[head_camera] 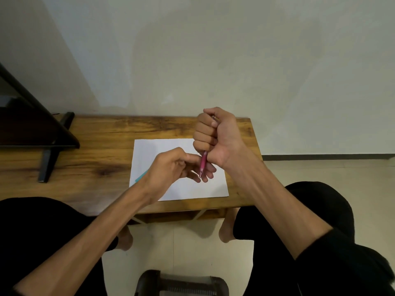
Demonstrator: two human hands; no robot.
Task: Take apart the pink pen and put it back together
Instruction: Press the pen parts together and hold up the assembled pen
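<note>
The pink pen (203,164) points tip-down above a white sheet of paper (149,150). My right hand (215,135) is a fist wrapped round the pen's upper part, with the thumb over its top end. My left hand (177,165) sits just below and to the left. Its fingers are loosely curled beside the pen's lower end and tip, with fingertips behind the tip. Whether they touch the pen I cannot tell. Only the lower pink section and the tip show; the rest is hidden in the fist.
The paper lies on a low wooden table (89,161). A teal object (141,177) peeks out under my left wrist on the paper's left edge. A dark stand (49,154) rests on the table's left part. My knees are in front of the table, with a dark object (181,283) on the floor.
</note>
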